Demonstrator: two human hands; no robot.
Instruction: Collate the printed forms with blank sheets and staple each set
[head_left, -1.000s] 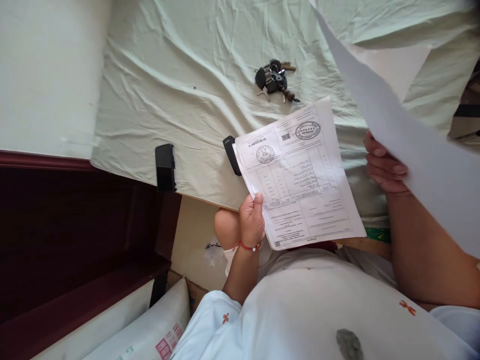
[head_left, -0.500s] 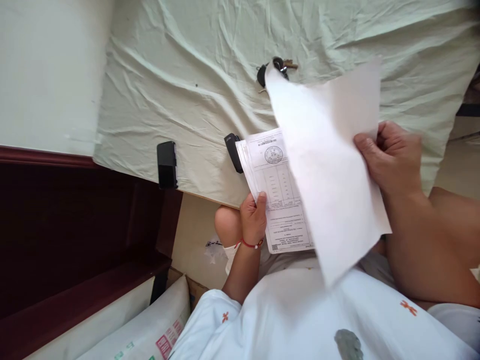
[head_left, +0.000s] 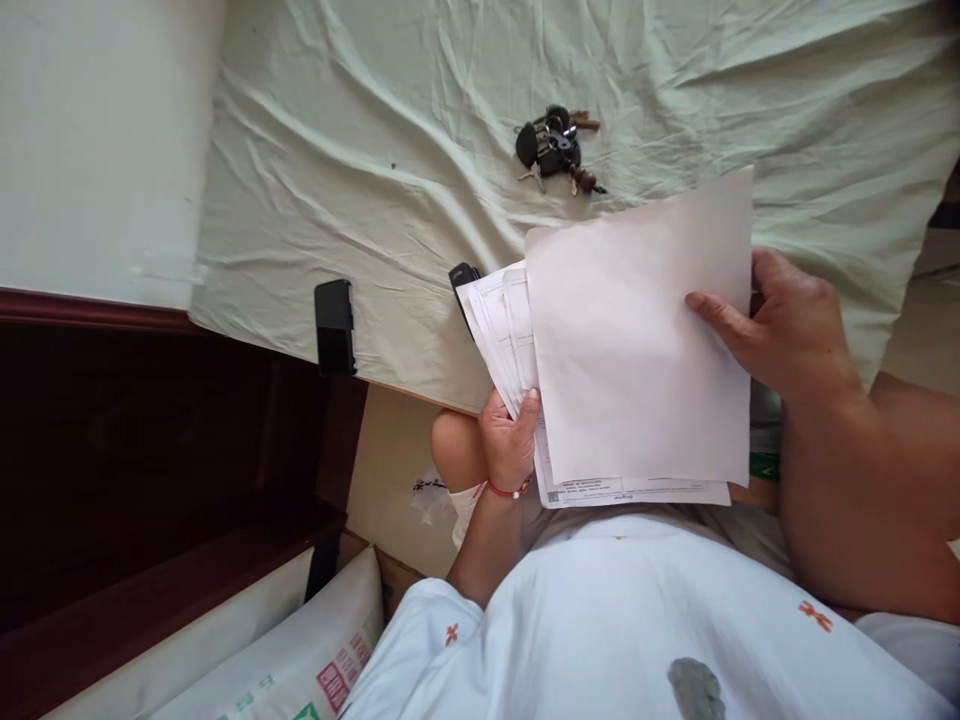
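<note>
In the head view, the person's left hand [head_left: 508, 440] is closed on the left edge of printed papers [head_left: 491, 315], at the cloth's [head_left: 360, 230] near edge. The right hand [head_left: 795, 320] pinches a blank-faced sheet [head_left: 645, 350] overlapping them, thumb on top. Seemingly sheets are being gathered; the next move calls for aligned edges.

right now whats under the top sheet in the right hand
Printed papers pinched in the left hand stick out past the left and near edges of the top sheet. The rest is covered and can't be seen.
</note>
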